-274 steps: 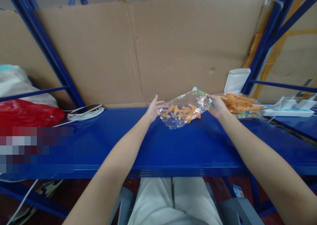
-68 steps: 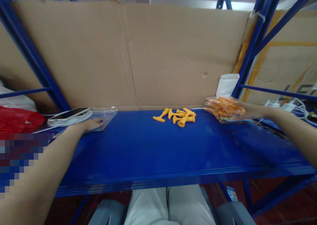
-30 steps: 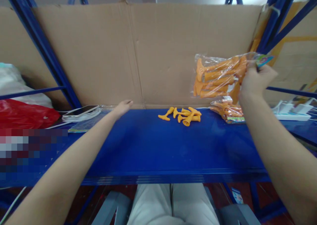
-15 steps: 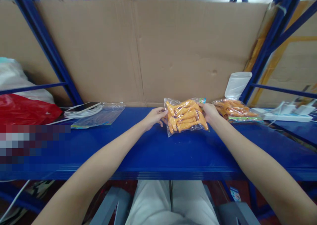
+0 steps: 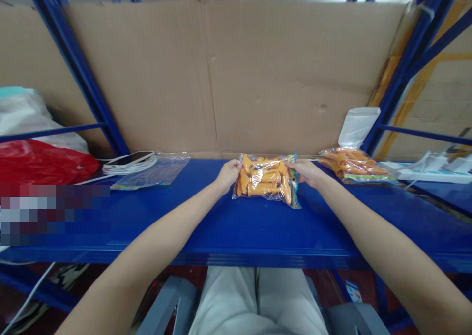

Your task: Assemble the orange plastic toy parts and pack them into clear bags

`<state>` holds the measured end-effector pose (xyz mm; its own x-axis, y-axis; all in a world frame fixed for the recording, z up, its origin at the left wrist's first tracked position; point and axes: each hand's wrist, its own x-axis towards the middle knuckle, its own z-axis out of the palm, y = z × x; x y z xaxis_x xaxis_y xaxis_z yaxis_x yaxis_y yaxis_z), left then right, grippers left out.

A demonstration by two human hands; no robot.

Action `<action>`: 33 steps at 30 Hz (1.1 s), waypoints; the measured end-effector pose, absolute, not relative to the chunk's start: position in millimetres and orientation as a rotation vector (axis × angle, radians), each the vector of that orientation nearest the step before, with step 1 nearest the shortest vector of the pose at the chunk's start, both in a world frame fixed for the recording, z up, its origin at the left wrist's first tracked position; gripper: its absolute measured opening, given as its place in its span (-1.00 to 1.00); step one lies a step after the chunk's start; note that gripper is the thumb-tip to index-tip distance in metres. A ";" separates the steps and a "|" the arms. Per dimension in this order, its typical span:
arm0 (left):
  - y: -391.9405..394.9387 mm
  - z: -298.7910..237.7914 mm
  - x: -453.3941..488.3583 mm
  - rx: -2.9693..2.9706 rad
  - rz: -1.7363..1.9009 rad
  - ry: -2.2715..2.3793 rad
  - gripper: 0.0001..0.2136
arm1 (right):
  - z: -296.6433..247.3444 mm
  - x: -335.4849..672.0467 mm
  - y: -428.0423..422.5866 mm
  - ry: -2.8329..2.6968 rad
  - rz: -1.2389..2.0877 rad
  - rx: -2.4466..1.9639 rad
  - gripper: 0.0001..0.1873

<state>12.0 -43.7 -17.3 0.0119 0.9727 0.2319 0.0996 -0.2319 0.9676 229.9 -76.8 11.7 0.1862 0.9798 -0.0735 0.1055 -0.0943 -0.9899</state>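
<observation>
A clear plastic bag full of orange plastic pieces is held between my two hands over the blue shelf. My left hand pinches the bag's upper left corner. At the other end, my right hand grips the side with the colourful printed strip; some of its fingers are hidden by the bag. The exact kind of the orange pieces cannot be made out through the shiny plastic.
To the right lies another bag of orange pieces, near a white power strip. On the left are an empty clear bag, a phone with a coiled white cable and a red bag. Cardboard stands behind.
The bag has shifted slightly left and turned, so its printed strip now shows along the right side. My left hand has closed onto its corner, and my right hand has moved along with it.
</observation>
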 end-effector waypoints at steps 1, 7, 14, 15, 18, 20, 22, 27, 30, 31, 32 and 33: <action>-41.9 -18.4 11.8 1.443 1.361 1.158 -0.83 | 11.3 230.0 -76.8 -1.126 1.058 -1.446 -0.85; -38.6 -13.1 10.3 1.409 1.559 1.031 -0.86 | 13.9 234.7 -77.6 -1.260 0.801 -1.421 -0.72; -42.9 1.9 2.7 1.552 1.700 0.754 -0.94 | 28.8 238.4 -85.4 -1.190 1.058 -1.138 -0.83; -42.1 2.4 1.1 1.593 1.715 0.765 -0.93 | 29.4 238.8 -85.4 -1.194 1.095 -1.103 -0.81; -37.7 2.7 -4.8 1.677 1.779 0.842 -0.94 | 28.6 239.3 -84.6 -1.236 1.134 -1.048 -0.80; -34.3 3.6 -10.0 1.697 1.790 0.881 -0.94 | 27.4 239.9 -84.1 -1.286 1.144 -1.012 -0.80; -32.0 5.9 -16.6 1.731 1.724 0.890 -0.95 | 26.7 242.0 -84.1 -1.355 1.151 -0.965 -0.82; -33.9 15.0 -34.8 1.945 1.302 0.811 -0.91 | 29.7 255.4 -86.2 -1.681 1.148 -1.072 -0.79; -36.9 19.1 -41.4 2.130 1.000 0.799 -0.93 | 32.9 263.0 -88.2 -1.962 1.072 -1.297 -0.74; -37.5 19.7 -42.3 2.194 0.878 0.804 -0.94 | 33.3 264.3 -88.4 -2.051 1.045 -1.357 -0.73; -37.9 19.8 -42.6 2.254 0.754 0.811 -0.95 | 33.3 264.9 -88.4 -2.136 1.028 -1.406 -0.73; -38.2 19.6 -42.2 2.310 0.635 0.818 -0.94 | 32.8 265.0 -88.2 -2.217 1.021 -1.444 -0.75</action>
